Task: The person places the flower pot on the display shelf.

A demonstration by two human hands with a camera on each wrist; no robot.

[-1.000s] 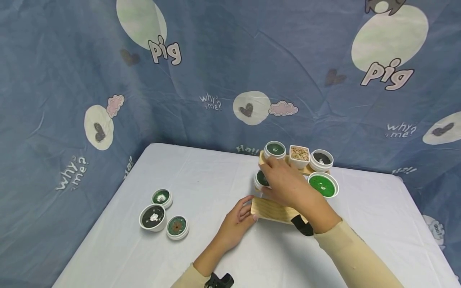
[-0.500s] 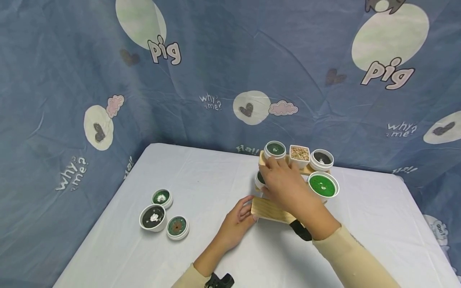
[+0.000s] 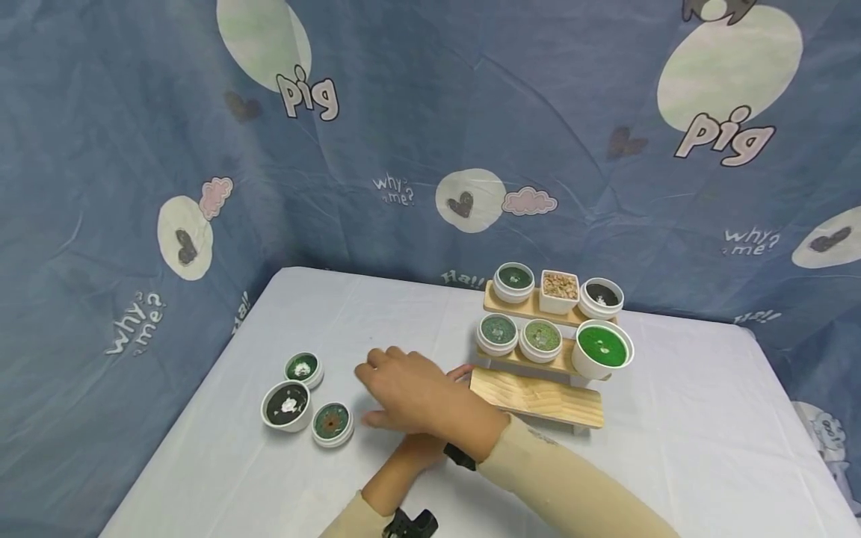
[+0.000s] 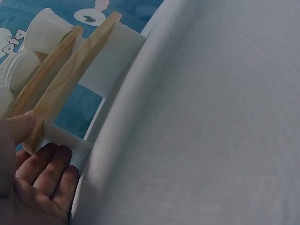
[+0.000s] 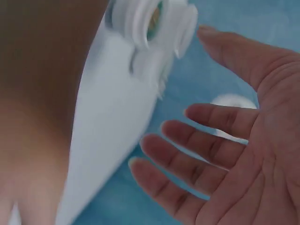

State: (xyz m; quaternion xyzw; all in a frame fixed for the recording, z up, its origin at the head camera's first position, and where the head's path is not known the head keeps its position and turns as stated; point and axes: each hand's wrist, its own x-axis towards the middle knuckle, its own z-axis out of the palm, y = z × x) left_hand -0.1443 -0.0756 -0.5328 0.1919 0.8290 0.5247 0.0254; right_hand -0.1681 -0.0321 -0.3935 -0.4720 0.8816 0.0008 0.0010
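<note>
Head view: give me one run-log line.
left hand: grips wooden stand | right hand: holds nothing, near three loose tubs | upper two tiers: three containers each

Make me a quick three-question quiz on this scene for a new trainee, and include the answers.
1. Count: how many round containers stand on the white table, to the left of the wooden stand?
2. True or false: the right hand is gripping a container.
3. Choose one: what is the left hand holding?
A) the square cup
B) the wooden stand
C) the bright green cup

Key: 1. Three. 2. False; its fingers are extended, holding nothing. 3. B.
</note>
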